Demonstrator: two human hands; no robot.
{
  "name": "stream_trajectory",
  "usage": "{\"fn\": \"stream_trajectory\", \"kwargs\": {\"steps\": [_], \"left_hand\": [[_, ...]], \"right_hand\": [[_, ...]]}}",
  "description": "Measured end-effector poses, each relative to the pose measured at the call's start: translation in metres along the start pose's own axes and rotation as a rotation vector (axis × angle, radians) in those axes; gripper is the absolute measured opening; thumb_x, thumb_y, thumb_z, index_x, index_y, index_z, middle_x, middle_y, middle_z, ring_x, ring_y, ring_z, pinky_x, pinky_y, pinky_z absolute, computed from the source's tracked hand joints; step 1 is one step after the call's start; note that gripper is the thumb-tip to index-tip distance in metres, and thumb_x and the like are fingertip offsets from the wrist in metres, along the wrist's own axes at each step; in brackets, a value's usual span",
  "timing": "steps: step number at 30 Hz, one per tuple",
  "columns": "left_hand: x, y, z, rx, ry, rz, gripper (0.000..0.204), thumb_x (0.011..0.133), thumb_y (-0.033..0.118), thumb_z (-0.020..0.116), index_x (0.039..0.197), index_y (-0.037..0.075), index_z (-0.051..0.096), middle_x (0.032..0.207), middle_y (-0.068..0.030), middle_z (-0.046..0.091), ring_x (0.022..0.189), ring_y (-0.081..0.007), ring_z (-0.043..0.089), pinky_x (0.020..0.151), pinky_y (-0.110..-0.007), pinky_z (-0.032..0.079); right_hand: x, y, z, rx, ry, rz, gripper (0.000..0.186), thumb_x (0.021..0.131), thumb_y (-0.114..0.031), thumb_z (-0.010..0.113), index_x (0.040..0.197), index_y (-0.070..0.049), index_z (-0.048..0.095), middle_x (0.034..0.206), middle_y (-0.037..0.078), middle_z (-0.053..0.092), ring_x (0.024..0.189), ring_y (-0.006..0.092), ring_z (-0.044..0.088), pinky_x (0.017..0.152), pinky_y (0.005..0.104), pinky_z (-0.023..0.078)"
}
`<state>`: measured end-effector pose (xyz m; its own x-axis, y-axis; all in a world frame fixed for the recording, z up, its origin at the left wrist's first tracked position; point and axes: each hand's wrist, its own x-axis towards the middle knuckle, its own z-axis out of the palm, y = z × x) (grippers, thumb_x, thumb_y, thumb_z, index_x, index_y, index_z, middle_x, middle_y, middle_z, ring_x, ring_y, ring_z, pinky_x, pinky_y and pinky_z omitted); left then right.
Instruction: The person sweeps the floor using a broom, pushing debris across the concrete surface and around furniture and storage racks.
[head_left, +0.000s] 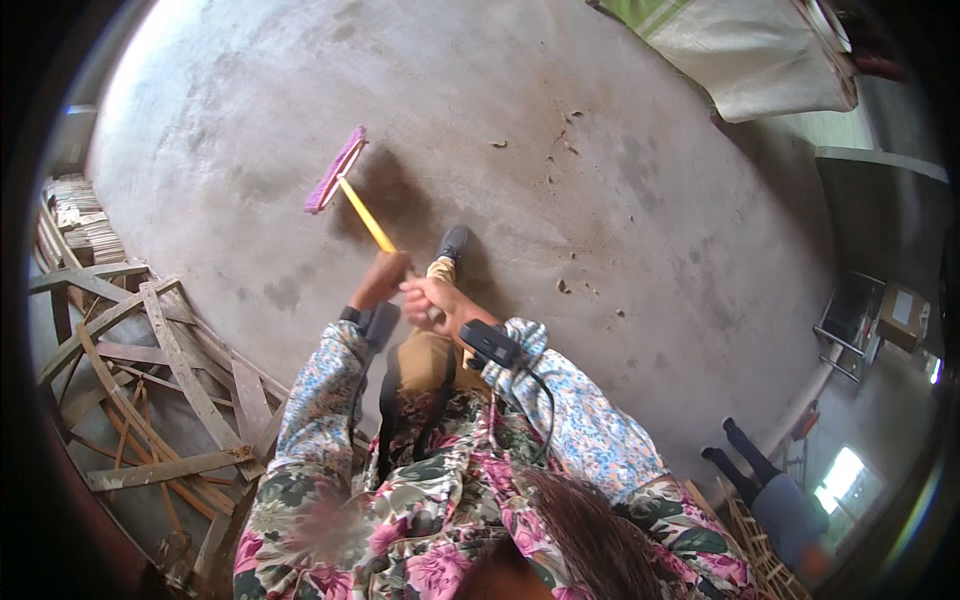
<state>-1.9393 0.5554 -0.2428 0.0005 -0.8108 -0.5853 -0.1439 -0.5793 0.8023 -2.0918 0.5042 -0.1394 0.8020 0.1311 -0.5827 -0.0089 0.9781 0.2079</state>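
I hold the broom with both hands, its purple head in the upper left of the frame. My left hand is closed around the yellow handle near the centre; my right hand is clenched on its end, just beside, I think so that one guides and the other steadies. Whether the head touches the floor, I cannot tell. Crumbs of dirt lie right of centre, well apart from it, and wood is piled at the left.
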Motion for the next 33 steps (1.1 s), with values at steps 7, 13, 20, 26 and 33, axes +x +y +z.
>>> {"fn": "stream_trajectory", "kwargs": {"steps": [7, 13, 20, 26, 33], "left_hand": [[0.097, 0.069, 0.112, -0.209, -0.22, -0.322, 0.011, 0.079, 0.009, 0.051, 0.069, 0.005, 0.051, 0.058, -0.0011, 0.043, 0.046, -0.0164, 0.045, 0.04, -0.03, 0.039], [0.135, 0.156, 0.249, -0.13, -0.762, 0.432, 0.01, 0.071, 0.012, 0.059, 0.07, 0.003, 0.056, 0.066, -0.0085, 0.059, 0.06, -0.0218, 0.057, 0.055, -0.035, 0.046], [0.132, 0.225, 0.247, -0.668, -0.816, -0.333, 0.018, 0.078, 0.016, 0.057, 0.078, -0.001, 0.051, 0.066, -0.0068, 0.055, 0.059, -0.0149, 0.053, 0.051, -0.03, 0.044], [0.145, 0.21, 0.17, -0.221, -0.26, -0.195, 0.02, 0.078, 0.014, 0.056, 0.085, -0.002, 0.047, 0.065, -0.0065, 0.054, 0.054, -0.0146, 0.052, 0.047, -0.029, 0.043], [0.213, 0.201, 0.111, -0.168, -0.166, -0.191, 0.013, 0.079, 0.008, 0.054, 0.067, 0.002, 0.054, 0.059, -0.001, 0.049, 0.052, -0.0112, 0.051, 0.042, -0.026, 0.038]], "right_hand": [[-0.105, -0.078, -0.036, 0.21, 0.267, -0.177, 0.027, 0.091, -0.012, 0.046, 0.066, -0.015, 0.036, 0.049, -0.009, 0.034, 0.037, -0.0001, 0.03, 0.032, 0.016, 0.023], [-0.236, -0.095, -0.027, 0.488, 0.622, -0.43, 0.006, 0.087, -0.008, 0.048, 0.092, -0.008, 0.046, 0.053, -0.008, 0.037, 0.037, 0.0023, 0.033, 0.036, 0.0215, 0.029], [-0.226, -0.097, 0.02, 0.068, 0.895, -0.601, 0.018, 0.083, -0.003, 0.043, 0.1, -0.01, 0.04, 0.058, -0.002, 0.036, 0.041, 0.009, 0.037, 0.039, 0.0262, 0.034], [-0.202, -0.121, 0.017, 0.144, 0.383, -0.452, 0.014, 0.085, -0.012, 0.051, 0.075, -0.014, 0.04, 0.051, -0.007, 0.034, 0.038, 0.0055, 0.032, 0.038, 0.0239, 0.03], [-0.142, -0.214, -0.021, 0.369, -0.021, -0.353, 0.031, 0.085, -0.012, 0.051, 0.059, -0.017, 0.033, 0.049, -0.007, 0.033, 0.04, 0.0042, 0.031, 0.038, 0.0192, 0.026]]}}
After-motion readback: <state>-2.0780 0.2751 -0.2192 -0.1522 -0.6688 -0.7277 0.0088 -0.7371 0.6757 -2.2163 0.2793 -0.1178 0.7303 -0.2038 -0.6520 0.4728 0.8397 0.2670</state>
